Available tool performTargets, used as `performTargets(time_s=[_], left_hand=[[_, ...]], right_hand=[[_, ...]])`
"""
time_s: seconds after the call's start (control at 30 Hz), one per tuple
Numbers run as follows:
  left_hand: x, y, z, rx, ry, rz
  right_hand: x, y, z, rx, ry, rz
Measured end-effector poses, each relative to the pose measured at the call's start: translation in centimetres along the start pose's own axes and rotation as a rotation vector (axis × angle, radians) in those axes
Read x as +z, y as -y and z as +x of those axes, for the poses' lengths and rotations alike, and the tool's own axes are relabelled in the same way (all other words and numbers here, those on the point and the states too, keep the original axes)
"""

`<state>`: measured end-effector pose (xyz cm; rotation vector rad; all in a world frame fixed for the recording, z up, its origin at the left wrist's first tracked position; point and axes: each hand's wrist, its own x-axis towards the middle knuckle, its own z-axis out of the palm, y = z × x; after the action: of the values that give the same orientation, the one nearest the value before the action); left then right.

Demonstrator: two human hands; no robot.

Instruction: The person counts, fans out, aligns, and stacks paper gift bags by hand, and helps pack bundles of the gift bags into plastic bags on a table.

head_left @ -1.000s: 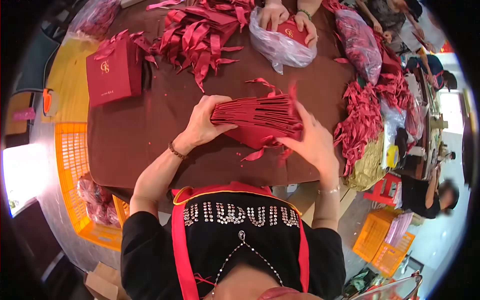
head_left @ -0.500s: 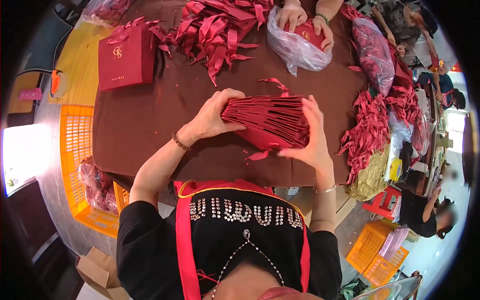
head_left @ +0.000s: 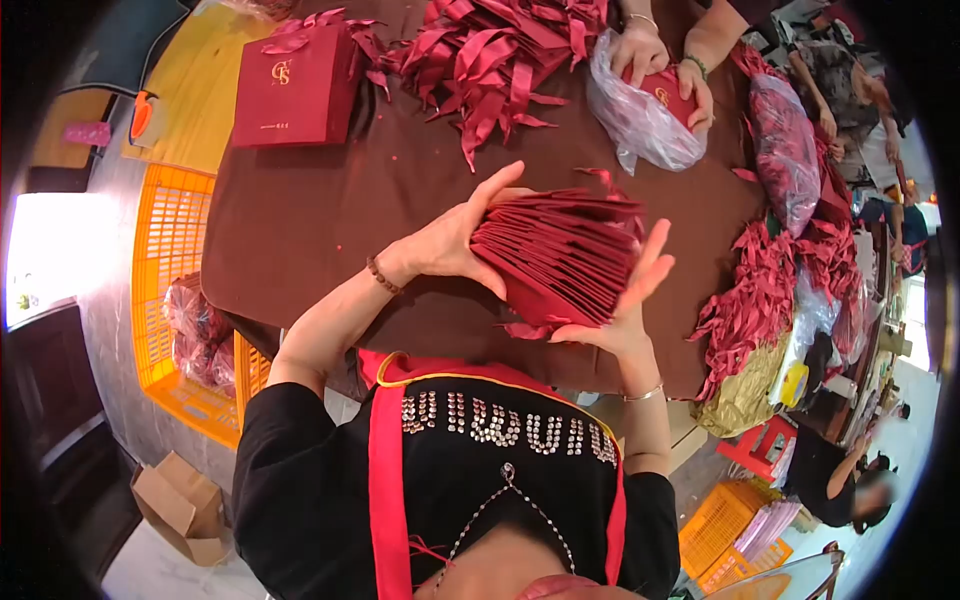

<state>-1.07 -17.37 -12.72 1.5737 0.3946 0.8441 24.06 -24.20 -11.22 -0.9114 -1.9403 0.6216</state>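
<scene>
Head view: left hand (head_left: 478, 245) is grasping the left end of the fanned stack of red paper bags (head_left: 563, 258), thumb and fingers straddling it. Right hand (head_left: 632, 308) is opening wide around the right end, fingers spread. Stack is tilting over the desk (head_left: 300, 230), near the middle of its near edge. Upright bag (head_left: 292, 88) is standing toward the far-left corner; ribbon-handled pile (head_left: 495, 60) is lying right of it, by the far edge. Co-worker's hands (head_left: 668, 82) are holding a bag in clear plastic (head_left: 640, 125). Ribbon heap (head_left: 745, 300) is lying along the right edge.
</scene>
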Motion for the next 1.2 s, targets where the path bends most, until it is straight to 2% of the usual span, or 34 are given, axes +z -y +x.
performTargets(time_s=[0.03, 0.1, 0.13, 0.17, 0.23, 0.3, 0.37, 0.4, 0.47, 0.5, 0.53, 0.57, 0.6, 0.73, 0.77, 0.83, 0.87, 0.9, 0.97, 1.0, 1.1, 1.13, 1.17, 1.2], left_hand=[[-0.1, 0.0, -0.1, -0.005, -0.008, -0.002], [-0.5, 0.0, -0.1, 0.024, 0.091, 0.086], [-0.5, 0.0, -0.1, 0.023, 0.088, 0.084], [-0.4, 0.0, -0.1, 0.021, 0.068, 0.118], [-0.4, 0.0, -0.3, 0.018, 0.042, 0.156], [-0.4, 0.2, -0.5, 0.014, 0.012, 0.151], [-0.6, -0.1, -0.5, 0.006, 0.006, 0.256], [-0.8, -0.4, -0.5, -0.002, 0.004, 0.363], [-1.0, -1.3, -0.6, -0.055, 0.014, 0.352], [-0.9, -1.6, -0.7, -0.111, 0.025, 0.344], [-0.4, -1.3, -1.0, -0.112, 0.023, 0.344], [0.5, -0.9, -1.4, -0.150, -0.123, 0.227], [1.1, -0.7, -1.5, -0.186, -0.269, 0.111], [2.5, -0.8, -1.3, -0.283, -0.388, 0.162], [2.5, -0.7, -1.2, -0.193, -0.399, 0.125], [2.3, -0.6, -1.0, -0.008, -0.427, 0.055], [1.7, -0.1, -1.0, -0.034, -0.397, 0.126], [1.1, 0.6, -0.8, -0.163, -0.360, 0.097], [-0.5, 0.7, -1.7, -0.051, -0.180, 0.468], [-0.6, 0.9, -1.9, -0.060, -0.183, 0.471], [0.2, 2.8, -2.4, 0.007, -0.163, 0.415], [0.7, 3.7, -2.3, 0.045, -0.220, 0.365], [1.1, 4.4, -2.2, 0.087, -0.281, 0.318], [1.7, 4.2, -2.1, 0.048, -0.295, 0.224]], right_hand=[[-0.4, 0.3, 0.1, 0.003, 0.007, 0.006], [-1.0, 0.8, 0.4, 0.150, 0.034, 0.130], [-0.3, 0.3, 0.2, 0.192, -0.058, 0.230], [-0.6, 0.3, 0.4, 0.194, -0.053, 0.232], [-1.6, 0.5, 0.9, 0.252, 0.083, -0.080], [-1.9, 0.5, 0.7, 0.307, 0.061, -0.087], [-2.7, 1.7, 2.1, 0.124, 0.198, -0.547], [-2.3, 1.2, 1.8, 0.124, 0.199, -0.549], [-0.7, -0.5, 0.7, 0.249, -0.010, 0.226], [0.2, -0.6, 0.7, 0.250, -0.008, 0.227], [1.3, -0.5, 0.7, 0.264, -0.144, 0.410], [1.8, -0.5, 0.8, 0.274, -0.283, 0.592], [1.4, 0.1, 0.2, 0.417, -0.165, 0.624], [0.8, -0.5, 0.0, 0.460, -0.051, 0.434], [0.6, -0.7, -0.1, 0.466, -0.054, 0.438], [0.2, -1.2, 0.3, 0.219, -0.019, 0.229], [0.6, -1.9, 0.4, 0.240, 0.017, 0.196], [0.6, -1.6, 0.6, 0.234, 0.017, 0.199], [0.3, -1.6, 2.0, 0.137, 0.148, 0.197], [0.7, -1.6, 1.8, 0.138, 0.150, 0.206], [2.1, -1.7, 0.4, 0.824, -0.201, 1.315], [2.4, -2.8, 0.5, 0.648, -0.121, 1.831], [2.2, -2.7, 0.4, 0.646, -0.114, 1.831], [1.8, -1.2, 0.9, 0.545, -0.007, 1.211]])
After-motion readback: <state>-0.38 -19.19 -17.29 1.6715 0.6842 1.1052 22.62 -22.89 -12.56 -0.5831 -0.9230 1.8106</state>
